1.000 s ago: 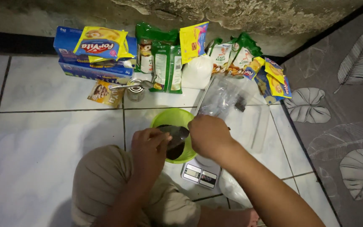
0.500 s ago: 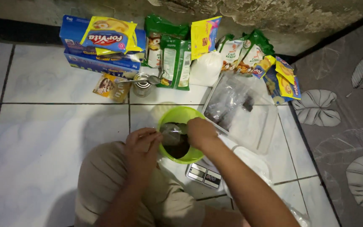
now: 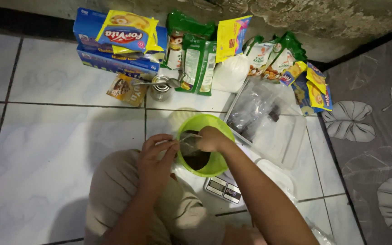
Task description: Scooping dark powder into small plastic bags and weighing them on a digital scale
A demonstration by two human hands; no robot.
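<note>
Two hands pinch a thin clear plastic bag (image 3: 188, 141) over the green bowl (image 3: 214, 124) of dark powder: left hand (image 3: 156, 156) beside its rim, right hand (image 3: 212, 139) above it.

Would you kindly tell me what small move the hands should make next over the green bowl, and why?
Probably tip the clear packet further: both the left hand and right hand hold it over the green bowl, where dark powder already lies.

Dim room, light from overhead; soft shadows on white floor tiles (image 3: 51, 136), corners dark, slight motion blur, mild glare.
</note>
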